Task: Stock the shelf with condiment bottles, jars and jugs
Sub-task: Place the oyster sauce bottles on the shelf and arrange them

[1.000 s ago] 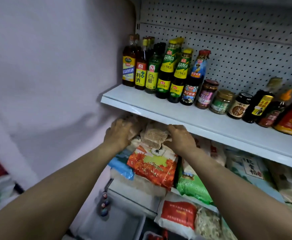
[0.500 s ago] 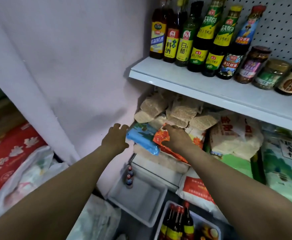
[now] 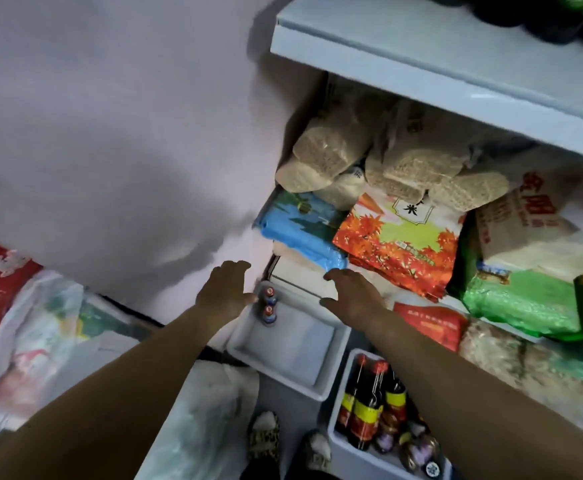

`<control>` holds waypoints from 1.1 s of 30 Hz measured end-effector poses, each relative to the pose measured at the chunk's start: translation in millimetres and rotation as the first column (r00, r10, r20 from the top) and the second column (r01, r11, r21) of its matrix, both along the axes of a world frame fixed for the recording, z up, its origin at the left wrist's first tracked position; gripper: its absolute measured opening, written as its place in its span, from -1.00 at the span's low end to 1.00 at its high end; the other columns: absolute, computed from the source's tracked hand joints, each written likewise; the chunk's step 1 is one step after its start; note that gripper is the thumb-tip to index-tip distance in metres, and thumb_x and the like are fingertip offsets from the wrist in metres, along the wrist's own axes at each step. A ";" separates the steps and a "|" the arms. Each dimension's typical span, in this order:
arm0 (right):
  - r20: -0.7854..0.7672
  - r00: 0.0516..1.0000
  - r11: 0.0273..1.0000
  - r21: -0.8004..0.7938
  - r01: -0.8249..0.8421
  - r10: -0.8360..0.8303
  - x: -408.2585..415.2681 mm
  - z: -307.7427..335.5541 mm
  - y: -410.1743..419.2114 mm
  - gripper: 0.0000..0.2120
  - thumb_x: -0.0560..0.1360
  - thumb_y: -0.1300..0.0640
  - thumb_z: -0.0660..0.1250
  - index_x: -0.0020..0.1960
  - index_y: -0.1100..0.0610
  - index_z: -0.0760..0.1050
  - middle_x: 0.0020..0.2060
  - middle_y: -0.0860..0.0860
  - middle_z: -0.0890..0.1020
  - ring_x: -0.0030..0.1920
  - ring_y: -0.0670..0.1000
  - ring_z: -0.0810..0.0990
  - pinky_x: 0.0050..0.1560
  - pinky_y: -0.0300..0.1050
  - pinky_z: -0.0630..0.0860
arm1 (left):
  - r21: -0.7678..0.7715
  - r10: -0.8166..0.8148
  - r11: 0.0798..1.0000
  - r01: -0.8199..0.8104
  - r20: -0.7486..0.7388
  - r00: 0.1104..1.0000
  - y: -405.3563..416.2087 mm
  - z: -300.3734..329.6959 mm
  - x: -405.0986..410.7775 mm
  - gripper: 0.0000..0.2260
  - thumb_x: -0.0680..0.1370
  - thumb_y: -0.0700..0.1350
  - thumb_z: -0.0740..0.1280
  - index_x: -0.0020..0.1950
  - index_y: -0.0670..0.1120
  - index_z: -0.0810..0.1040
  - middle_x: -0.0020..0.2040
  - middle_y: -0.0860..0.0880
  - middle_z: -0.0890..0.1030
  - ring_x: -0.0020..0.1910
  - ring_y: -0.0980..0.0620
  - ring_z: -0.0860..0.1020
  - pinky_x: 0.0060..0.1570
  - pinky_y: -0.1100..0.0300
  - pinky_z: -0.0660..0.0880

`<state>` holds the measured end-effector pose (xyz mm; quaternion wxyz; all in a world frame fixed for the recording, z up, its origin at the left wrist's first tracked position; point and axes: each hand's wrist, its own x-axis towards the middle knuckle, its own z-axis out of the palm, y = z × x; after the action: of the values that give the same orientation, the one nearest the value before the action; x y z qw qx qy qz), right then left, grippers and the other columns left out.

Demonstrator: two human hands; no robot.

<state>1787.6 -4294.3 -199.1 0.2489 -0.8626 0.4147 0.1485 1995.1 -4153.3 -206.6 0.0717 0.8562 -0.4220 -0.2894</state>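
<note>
Two small bottles with red caps (image 3: 269, 305) stand at the far left corner of a white bin (image 3: 321, 382) on the floor. My left hand (image 3: 224, 289) hovers just left of them, fingers spread and holding nothing. My right hand (image 3: 354, 294) hangs over the bin's far right edge, fingers loosely bent and empty. A second white bin (image 3: 340, 441) at lower right holds dark bottles with red caps and yellow labels (image 3: 369, 407) and small jars. The white shelf (image 3: 421, 60) runs across the top right, with dark bottle bases at its upper edge.
Under the shelf lie stacked food bags: a blue one (image 3: 300, 233), an orange leaf-print one (image 3: 400, 244), a green one (image 3: 522, 303) and tan grain bricks (image 3: 328, 150). A pale curtain (image 3: 110, 133) hangs left, plastic bags (image 3: 33, 341) below it. My slippers (image 3: 264, 441) show at the bottom.
My view has tilted down from the shelf toward the floor bins. Both hands have dropped from the food bags to just above the near-empty white bin.
</note>
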 end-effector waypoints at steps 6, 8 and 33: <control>-0.049 0.999 0.992 0.121 0.027 -0.022 9.8 -97.9 -11.7 -0.50 0.56 -0.08 0.34 0.44 0.04 0.34 0.35 0.06 0.47 0.39 0.08 0.39 0.32 -0.07 0.37 | 0.019 0.089 0.996 -0.088 -0.091 0.992 -5.9 -99.1 3.8 -0.45 0.51 0.03 0.43 0.45 -0.04 0.35 0.37 -0.10 0.45 0.34 -0.10 0.39 0.28 0.07 0.34; -0.059 0.998 0.989 0.143 0.045 -0.037 14.0 -134.4 -17.9 -0.51 0.57 -0.08 0.34 0.43 0.04 0.34 0.35 0.06 0.47 0.39 0.08 0.39 0.32 -0.07 0.37 | 0.028 0.112 0.994 -0.110 -0.120 0.986 -9.8 -139.1 4.2 -0.46 0.52 0.06 0.42 0.43 -0.05 0.36 0.35 -0.10 0.48 0.32 -0.10 0.42 0.27 0.06 0.37; 0.167 0.968 0.962 0.233 0.146 -0.188 55.5 -557.4 -41.8 -0.41 0.52 -0.17 0.37 0.45 0.04 0.34 0.37 0.05 0.49 0.32 0.08 0.49 0.22 -0.09 0.41 | -0.177 0.325 0.888 -0.424 -0.410 0.852 -48.6 -528.7 -7.1 -0.64 0.56 0.00 0.37 0.33 -0.02 0.46 0.23 -0.08 0.59 0.21 -0.10 0.54 0.20 0.12 0.43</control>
<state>1843.1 -4336.1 -756.5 0.3917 -0.8019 0.4421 0.0898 1987.9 -4201.9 -735.3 0.3172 0.8353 -0.2585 -0.3672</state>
